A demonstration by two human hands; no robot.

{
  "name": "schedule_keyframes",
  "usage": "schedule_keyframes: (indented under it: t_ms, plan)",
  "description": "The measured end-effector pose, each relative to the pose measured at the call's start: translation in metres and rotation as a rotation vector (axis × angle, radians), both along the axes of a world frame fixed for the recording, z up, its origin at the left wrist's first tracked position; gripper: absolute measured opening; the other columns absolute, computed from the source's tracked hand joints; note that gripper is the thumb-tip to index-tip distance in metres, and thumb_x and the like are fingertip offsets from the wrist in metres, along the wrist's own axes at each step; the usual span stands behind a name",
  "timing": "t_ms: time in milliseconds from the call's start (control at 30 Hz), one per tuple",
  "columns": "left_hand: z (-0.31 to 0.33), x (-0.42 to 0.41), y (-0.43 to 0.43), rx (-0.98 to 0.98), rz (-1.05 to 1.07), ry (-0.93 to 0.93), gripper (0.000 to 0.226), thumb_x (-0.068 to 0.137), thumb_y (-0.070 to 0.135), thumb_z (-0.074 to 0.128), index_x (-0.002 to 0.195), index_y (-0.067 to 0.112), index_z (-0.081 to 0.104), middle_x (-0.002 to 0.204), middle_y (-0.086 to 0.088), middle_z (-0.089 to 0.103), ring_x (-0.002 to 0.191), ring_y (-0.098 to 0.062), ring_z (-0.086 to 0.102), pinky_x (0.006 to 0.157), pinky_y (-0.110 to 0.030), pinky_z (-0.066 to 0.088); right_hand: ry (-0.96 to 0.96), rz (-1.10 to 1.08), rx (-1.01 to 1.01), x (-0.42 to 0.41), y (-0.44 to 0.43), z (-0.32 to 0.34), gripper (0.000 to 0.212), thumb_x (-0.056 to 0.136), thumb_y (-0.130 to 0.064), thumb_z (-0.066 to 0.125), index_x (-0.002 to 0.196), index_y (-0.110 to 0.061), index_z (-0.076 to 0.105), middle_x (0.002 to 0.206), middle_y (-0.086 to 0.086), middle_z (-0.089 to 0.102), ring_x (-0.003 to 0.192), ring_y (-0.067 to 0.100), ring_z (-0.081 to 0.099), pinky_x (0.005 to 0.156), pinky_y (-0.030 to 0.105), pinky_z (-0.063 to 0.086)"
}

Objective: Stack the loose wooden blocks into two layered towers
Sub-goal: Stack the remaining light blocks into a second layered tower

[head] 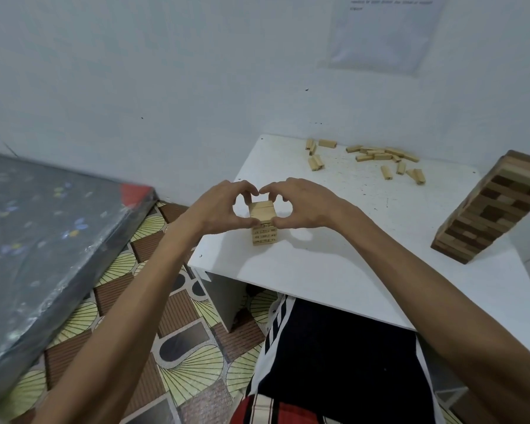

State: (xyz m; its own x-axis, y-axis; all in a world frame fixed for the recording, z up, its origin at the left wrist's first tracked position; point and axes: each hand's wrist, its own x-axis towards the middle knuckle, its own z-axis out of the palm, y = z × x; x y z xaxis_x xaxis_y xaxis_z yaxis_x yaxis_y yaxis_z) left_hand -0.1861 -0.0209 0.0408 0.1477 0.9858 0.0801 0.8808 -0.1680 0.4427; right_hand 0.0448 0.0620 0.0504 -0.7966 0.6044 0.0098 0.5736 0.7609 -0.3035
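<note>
Now both hands, left hand [224, 206] and right hand [300, 206], pinch the small block tower [263, 223] with fingers closed on its top layer, on the white table [334, 264].

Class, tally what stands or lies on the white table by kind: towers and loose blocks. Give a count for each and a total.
Small pale tower: 1
Tall mixed-brown tower: 1
Loose pale blocks: about 20, some overlap
Total: about 22
</note>
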Motion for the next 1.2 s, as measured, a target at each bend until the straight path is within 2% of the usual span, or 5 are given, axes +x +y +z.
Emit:
schedule_keyframes:
  t_ms: [267,533,633,900,1200]
  plan:
    - [-0.0013,0.0004,-0.0007,-0.007,0.01,0.008,0.061,0.08,0.049,0.08,0.132,0.032,0.054,0.112,0.021,0.06,0.093,-0.002,0.046,0.074,-0.024,0.036,0.004,0.001,0.006,-0.0013,-0.0006,-0.0042,0.065,0.089,-0.048,0.068,0.148,-0.037,0.043,0.127,-0.019,0.058,0.116,0.009,0.049,0.082,0.027,0.035]
    - [-0.0021,0.0009,-0.0023,-0.001,0.009,-0.003,0.062,0.08,0.05,0.08,0.133,0.031,0.054,0.111,0.02,0.06,0.093,-0.008,0.049,0.079,-0.03,0.04,0.004,0.009,0.007,-0.0017,-0.0021,-0.0037,0.066,0.09,-0.045,0.067,0.15,-0.034,0.042,0.127,-0.015,0.058,0.111,0.006,0.047,0.083,0.026,0.034]
    - [-0.0021,0.0006,-0.002,0.003,0.01,-0.006,0.063,0.079,0.051,0.08,0.133,0.031,0.053,0.112,0.02,0.061,0.094,-0.01,0.049,0.081,-0.031,0.042,0.002,0.016,0.016,-0.0021,-0.0026,-0.0033,0.067,0.09,-0.046,0.067,0.15,-0.032,0.042,0.128,-0.014,0.058,0.115,0.009,0.049,0.083,0.026,0.034]
    - [-0.0012,0.0012,-0.0014,0.0,0.007,-0.003,0.064,0.079,0.053,0.08,0.133,0.032,0.052,0.11,0.022,0.06,0.093,-0.001,0.049,0.081,-0.032,0.045,0.009,0.007,0.03,-0.0007,-0.0029,-0.003,0.067,0.089,-0.045,0.067,0.15,-0.033,0.042,0.129,-0.015,0.058,0.116,0.009,0.05,0.082,0.026,0.034]
    - [0.0007,0.0019,-0.0022,-0.009,0.004,0.02,0.065,0.08,0.054,0.08,0.134,0.033,0.052,0.112,0.022,0.06,0.093,-0.008,0.049,0.083,-0.035,0.047,-0.012,-0.003,0.024,0.0007,-0.0049,-0.0013,0.066,0.09,-0.047,0.067,0.15,-0.033,0.042,0.13,-0.015,0.058,0.107,0.005,0.046,0.081,0.026,0.033]
